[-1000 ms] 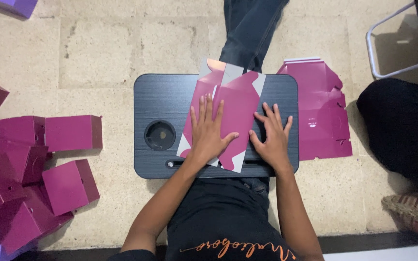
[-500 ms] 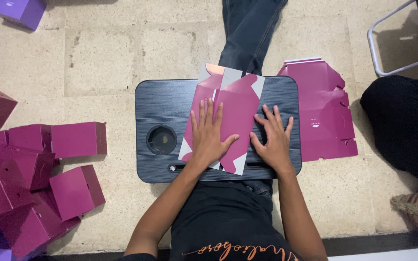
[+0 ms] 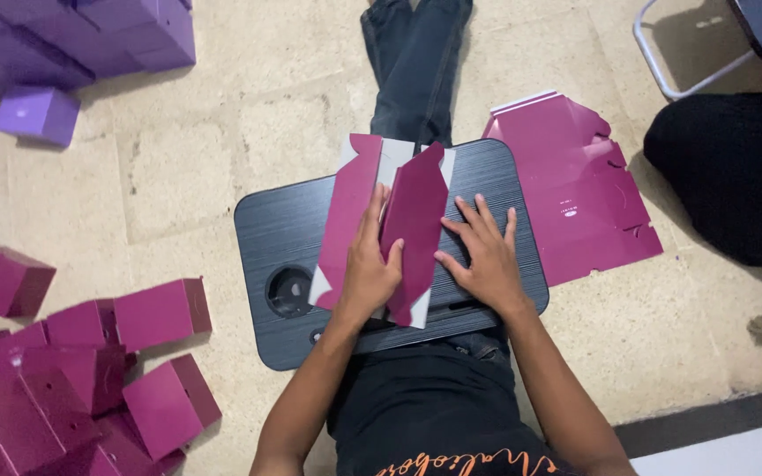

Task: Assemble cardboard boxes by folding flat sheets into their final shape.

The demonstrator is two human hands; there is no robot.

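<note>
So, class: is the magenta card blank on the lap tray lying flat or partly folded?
Partly folded: one panel of the card blank stands raised beside the left hand, while the right hand presses the tray.

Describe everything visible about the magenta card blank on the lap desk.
The magenta card blank is a flat-cut box sheet, glossy magenta outside, pale grey inside, with notched end flaps. It lies lengthwise on the dark lap desk, partly folded: its right panel tilts up along a crease. The left hand presses its middle, thumb against the raised panel; the right hand lies flat on the desk at its right edge.

Beige stone-tile floor (image 3: 178, 176), metal chair frame (image 3: 663, 62)
</note>
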